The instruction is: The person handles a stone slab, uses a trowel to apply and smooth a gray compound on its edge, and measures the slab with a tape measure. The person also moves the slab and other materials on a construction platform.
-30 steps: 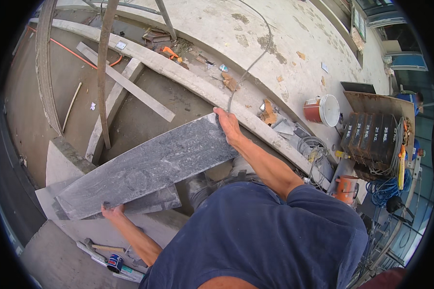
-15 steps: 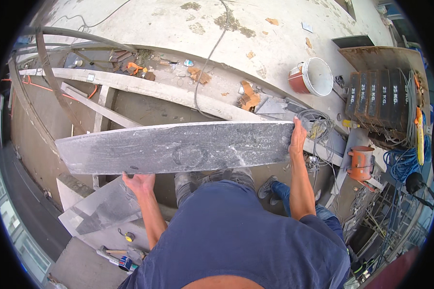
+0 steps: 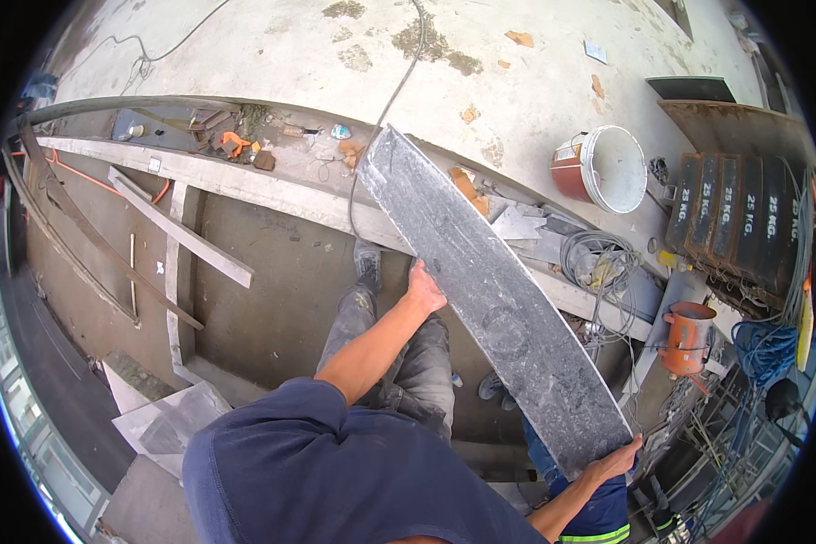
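Note:
A long dark grey stone slab [image 3: 503,295], dusty and scratched, is held slantwise in front of me. Its far end reaches over the pale concrete ledge, and its near end comes down to my right. My left hand [image 3: 426,288] grips its left edge about midway along, thumb near the upper face and fingers hidden beneath. At the near right corner, my right hand [image 3: 613,459] is wrapped around the end of the slab, its fingers partly out of sight. Another grey slab piece [image 3: 168,424] lies at the lower left, apart from my hands.
A white-and-red bucket [image 3: 598,170] stands on the upper concrete floor. Stacked black weights [image 3: 733,213], an orange container [image 3: 687,337] and coiled cable [image 3: 598,258] lie right. Wooden boards [image 3: 186,231] cross the lower area. A co-worker's blue-clad leg [image 3: 539,453] is beside me, partly behind the slab.
The slab has turned from nearly crosswise to slanted, its far end swinging away and rightward. My left hand moved up and right with it; my right hand came down toward me.

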Tool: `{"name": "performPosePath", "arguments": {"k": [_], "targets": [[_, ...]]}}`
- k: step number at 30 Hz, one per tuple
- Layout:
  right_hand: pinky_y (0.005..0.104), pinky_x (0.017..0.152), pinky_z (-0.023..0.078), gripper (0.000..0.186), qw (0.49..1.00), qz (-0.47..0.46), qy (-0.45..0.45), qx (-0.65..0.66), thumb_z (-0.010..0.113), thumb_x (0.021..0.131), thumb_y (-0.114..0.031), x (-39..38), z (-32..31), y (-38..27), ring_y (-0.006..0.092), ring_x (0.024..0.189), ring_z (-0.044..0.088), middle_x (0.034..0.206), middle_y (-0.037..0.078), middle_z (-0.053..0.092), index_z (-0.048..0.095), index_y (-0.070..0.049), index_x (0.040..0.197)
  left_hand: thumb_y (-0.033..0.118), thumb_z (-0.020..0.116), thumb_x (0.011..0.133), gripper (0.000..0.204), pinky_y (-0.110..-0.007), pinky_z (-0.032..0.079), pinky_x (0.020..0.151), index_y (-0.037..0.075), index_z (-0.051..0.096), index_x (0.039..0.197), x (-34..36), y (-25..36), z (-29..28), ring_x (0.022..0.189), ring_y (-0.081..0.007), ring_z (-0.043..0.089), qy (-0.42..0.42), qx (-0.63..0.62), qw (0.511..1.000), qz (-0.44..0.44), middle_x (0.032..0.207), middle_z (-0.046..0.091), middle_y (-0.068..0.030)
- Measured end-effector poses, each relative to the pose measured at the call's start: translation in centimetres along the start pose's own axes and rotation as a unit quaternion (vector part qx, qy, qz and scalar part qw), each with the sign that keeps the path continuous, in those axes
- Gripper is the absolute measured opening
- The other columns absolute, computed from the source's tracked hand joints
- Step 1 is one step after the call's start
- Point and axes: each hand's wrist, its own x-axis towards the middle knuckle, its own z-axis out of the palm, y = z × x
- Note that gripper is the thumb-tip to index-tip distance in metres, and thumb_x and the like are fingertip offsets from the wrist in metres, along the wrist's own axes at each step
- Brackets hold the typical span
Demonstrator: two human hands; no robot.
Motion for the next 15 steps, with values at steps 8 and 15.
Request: {"name": "performPosePath", "arguments": {"k": [8, 15], "targets": [[0.0361, 0.104, 0.048, 0.064, 0.995, 0.055, 0.053, -0.069, 0.056, 0.106, -0.046, -4.5, 6.5, 4.4, 0.0263, 0.113, 0.066, 0.132, 0.021, 0.071, 0.068, 0.010, 0.134, 0.054, 0.024, 0.113, 0.071, -0.056, 0.024, 0.128, 0.004, 0.037, 0.162, 17.6, -0.6, -6.2, 0.155, -0.0342, 0.037, 0.118, 0.060, 0.990, -0.055, 0.168, 0.040, -0.0150], [0.0366, 0.105, 0.046, 0.066, 0.997, 0.030, 0.010, -0.067, 0.058, 0.105, -0.048, -1.1, 18.5, 2.3, 0.0249, 0.116, 0.065, 0.134, 0.018, 0.070, 0.067, 0.010, 0.136, 0.050, 0.021, 0.114, 0.069, -0.057, 0.022, 0.129, 0.005, 0.028, 0.166, 20.9, 5.3, -9.9, 0.158, -0.0342, 0.032, 0.105, 0.014, 0.994, -0.010, 0.172, 0.033, -0.0146]]}}
